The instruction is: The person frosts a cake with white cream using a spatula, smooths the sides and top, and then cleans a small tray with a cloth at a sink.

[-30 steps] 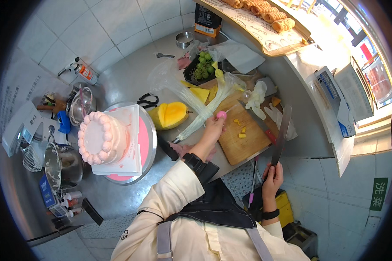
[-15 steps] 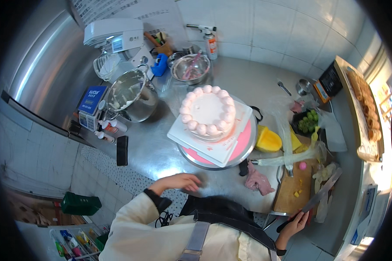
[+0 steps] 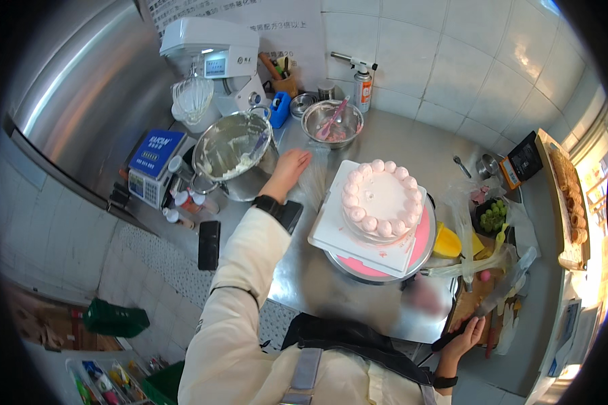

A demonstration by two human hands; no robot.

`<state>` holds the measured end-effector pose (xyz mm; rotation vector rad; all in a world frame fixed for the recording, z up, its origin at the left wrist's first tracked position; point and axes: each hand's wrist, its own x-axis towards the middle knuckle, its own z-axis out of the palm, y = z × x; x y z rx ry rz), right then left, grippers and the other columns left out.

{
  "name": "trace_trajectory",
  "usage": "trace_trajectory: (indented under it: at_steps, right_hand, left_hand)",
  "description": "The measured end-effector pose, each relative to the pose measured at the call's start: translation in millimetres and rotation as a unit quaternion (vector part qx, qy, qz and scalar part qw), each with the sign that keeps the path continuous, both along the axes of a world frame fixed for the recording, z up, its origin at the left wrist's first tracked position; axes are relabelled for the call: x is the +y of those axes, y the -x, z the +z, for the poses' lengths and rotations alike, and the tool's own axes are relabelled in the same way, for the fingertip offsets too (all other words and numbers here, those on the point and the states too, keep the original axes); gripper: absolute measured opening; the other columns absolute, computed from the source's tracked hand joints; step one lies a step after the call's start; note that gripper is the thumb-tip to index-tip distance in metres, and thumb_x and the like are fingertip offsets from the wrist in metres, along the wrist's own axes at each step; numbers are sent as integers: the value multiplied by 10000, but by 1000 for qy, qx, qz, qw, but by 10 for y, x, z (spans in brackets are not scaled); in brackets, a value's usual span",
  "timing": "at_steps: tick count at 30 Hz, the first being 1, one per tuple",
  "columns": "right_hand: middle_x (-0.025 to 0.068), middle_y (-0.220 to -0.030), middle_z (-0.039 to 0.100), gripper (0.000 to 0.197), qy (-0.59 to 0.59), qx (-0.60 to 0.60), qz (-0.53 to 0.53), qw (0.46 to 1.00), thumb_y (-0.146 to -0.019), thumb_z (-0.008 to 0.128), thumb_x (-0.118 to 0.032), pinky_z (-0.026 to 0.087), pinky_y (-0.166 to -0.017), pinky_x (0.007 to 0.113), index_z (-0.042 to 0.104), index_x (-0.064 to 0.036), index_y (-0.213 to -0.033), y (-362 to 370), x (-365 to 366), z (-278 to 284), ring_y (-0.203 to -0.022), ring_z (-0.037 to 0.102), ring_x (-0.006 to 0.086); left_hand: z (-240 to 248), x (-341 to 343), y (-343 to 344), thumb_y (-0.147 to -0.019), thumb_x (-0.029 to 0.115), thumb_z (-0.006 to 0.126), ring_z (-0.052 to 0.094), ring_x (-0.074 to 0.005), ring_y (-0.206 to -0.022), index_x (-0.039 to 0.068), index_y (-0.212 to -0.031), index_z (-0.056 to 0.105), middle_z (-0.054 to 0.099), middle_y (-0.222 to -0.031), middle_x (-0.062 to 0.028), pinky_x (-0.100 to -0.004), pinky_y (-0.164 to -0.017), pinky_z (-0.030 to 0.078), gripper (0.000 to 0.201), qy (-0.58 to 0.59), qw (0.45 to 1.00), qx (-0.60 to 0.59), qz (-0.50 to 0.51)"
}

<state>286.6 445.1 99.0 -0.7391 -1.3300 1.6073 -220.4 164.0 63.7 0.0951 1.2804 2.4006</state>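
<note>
Two hands: right hand [image 3: 467,336] closed round the handle of one long knife [image 3: 509,287], blade angled up and away; left hand [image 3: 289,170] with fingers narrowly bunched at clear plastic [image 3: 313,183], grip cannot be told. Between hands, one pink cake [image 3: 381,206] on one turntable [image 3: 419,248]. Two steel bowls: one large [image 3: 206,150], one small [image 3: 332,143], beyond left hand.
</note>
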Motion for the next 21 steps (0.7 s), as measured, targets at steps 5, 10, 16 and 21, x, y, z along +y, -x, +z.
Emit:
trace_trajectory:
  at_steps: [5,10,16,21]
  right_hand:
    - [-5,-655,448,192,2,-115,5,993,-969,409,-164,314,-412,198,504,-18,-1052,-394,-283,-287,-466,391,59]
    - [-14,-598,444,174,9,-226,-108,968,-967,414,-170,295,-395,188,520,-37,-931,-785,-880,-439,-428,379,50]
    - [-10,-587,443,173,21,-239,-91,967,-968,413,-172,307,-396,197,518,-41,-927,-698,-994,-436,-425,381,59]
    - [-11,-572,427,140,71,-231,-103,965,-956,408,-146,321,-381,214,459,-78,-845,-690,-705,-637,-405,386,78]
  left_hand:
    - [-836,-264,1187,-877,106,520,591,-263,-867,-31,-978,499,560,-910,-137,-333,-776,492,172,344,902,262,7]
    - [-621,581,1202,-866,200,581,609,-266,-700,-16,-862,489,534,-810,-107,-367,-621,522,235,94,992,-89,6]
    - [-822,672,1483,-890,176,544,572,-209,-637,45,-1087,330,540,-797,-122,-331,-556,531,319,126,985,-93,73]
    - [-373,823,1018,-911,172,508,545,-154,-579,83,-961,338,529,-782,-89,-266,-501,476,198,19,990,33,136]
